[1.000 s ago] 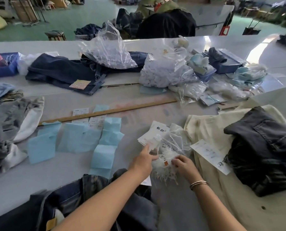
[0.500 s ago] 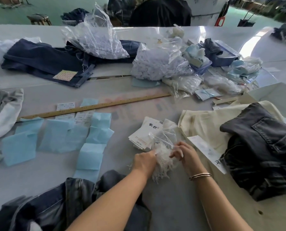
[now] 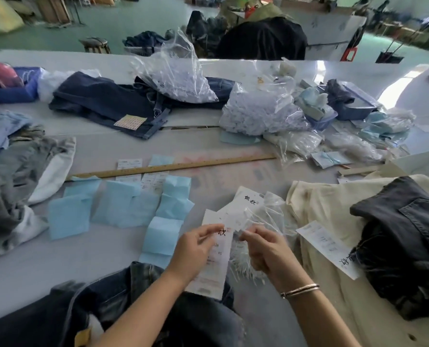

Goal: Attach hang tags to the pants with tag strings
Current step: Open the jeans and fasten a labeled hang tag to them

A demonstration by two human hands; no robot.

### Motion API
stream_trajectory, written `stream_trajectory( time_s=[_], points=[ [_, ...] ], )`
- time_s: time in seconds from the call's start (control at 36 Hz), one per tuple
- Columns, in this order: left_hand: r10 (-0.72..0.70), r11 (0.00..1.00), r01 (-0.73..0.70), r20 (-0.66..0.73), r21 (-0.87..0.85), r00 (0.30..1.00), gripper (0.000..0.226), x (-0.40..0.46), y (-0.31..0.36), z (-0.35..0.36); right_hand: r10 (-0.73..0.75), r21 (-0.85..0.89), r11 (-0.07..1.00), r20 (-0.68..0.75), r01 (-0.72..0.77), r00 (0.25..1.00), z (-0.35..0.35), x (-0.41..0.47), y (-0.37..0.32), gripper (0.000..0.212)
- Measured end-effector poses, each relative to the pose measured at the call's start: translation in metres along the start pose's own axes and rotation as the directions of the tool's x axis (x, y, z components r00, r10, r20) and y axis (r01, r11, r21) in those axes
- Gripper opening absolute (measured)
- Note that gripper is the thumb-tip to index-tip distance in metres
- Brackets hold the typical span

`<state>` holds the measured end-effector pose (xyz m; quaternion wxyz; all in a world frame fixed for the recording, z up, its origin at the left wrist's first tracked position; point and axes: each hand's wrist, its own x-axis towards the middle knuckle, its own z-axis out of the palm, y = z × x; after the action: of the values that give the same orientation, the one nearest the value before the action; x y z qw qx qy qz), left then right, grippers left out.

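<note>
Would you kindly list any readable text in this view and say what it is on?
Two large black handwritten-style characters head the hang tag stack; too blurred to read for certain.
The same mark shows on the hang tag pinched by the left hand, and on the tag on the cream pants.
All small print: unreadable.

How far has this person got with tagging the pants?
Early on this pair. Done: a long white tag has been picked out; the left hand pinches its top. In hand: the right hand pinches something small at the tag's top, probably a string, too blurred to tell. Left: the dark jeans nearest the person show no tag tied on yet.
</note>
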<state>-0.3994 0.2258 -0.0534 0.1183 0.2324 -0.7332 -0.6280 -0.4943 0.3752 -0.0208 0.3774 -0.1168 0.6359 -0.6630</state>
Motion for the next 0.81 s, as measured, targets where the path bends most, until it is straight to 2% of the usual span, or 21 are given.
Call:
stream_trajectory(
  time_s=[0.11, 0.22, 0.36, 0.44, 0.5, 0.61, 0.72, 0.81],
  points=[
    [-0.076, 0.971, 0.062, -0.054, -0.232, 0.996, 0.042, -0.032, 0.000, -0.037, -0.003, -0.002, 1.000, 0.015, 0.003, 1.000, 0.033, -0.009, 0.003, 0.026],
    [-0.116, 0.961, 0.098, -0.057, -0.258, 0.992, 0.059, -0.060, -0.007, -0.073, 0.075, 0.004, 0.997, 0.035, -0.076, 0.997, 0.063, -0.014, 0.008, 0.024],
    [-0.163, 0.969, 0.147, -0.067, -0.198, 0.984, 0.052, -0.084, -0.013, -0.096, 0.027, -0.135, 0.991, 0.032, -0.022, 0.999, 0.093, -0.018, 0.013, 0.020],
    [-0.108, 0.986, 0.085, -0.159, -0.147, 0.981, 0.035, -0.094, -0.011, -0.103, 0.008, -0.110, 0.994, 0.045, -0.003, 0.999, 0.108, -0.019, 0.014, 0.021],
    [-0.075, 0.991, 0.052, -0.185, -0.127, 0.980, 0.027, -0.101, -0.009, -0.106, 0.046, -0.059, 0.997, 0.073, -0.042, 0.996, 0.114, -0.019, 0.015, 0.022],
    [-0.035, 0.990, 0.016, -0.134, -0.139, 0.990, 0.018, -0.110, -0.005, -0.109, 0.070, -0.077, 0.995, 0.100, -0.063, 0.993, 0.120, -0.022, 0.019, 0.020],
    [-0.008, 0.982, -0.014, -0.117, -0.186, 0.993, 0.018, -0.114, -0.003, -0.109, 0.008, -0.185, 0.983, 0.084, 0.007, 0.996, 0.124, -0.025, 0.025, 0.017],
    [-0.007, 0.973, -0.011, -0.080, -0.230, 0.997, 0.022, -0.116, -0.001, -0.109, -0.018, -0.122, 0.992, 0.117, 0.033, 0.993, 0.125, -0.028, 0.027, 0.015]
  ],
)
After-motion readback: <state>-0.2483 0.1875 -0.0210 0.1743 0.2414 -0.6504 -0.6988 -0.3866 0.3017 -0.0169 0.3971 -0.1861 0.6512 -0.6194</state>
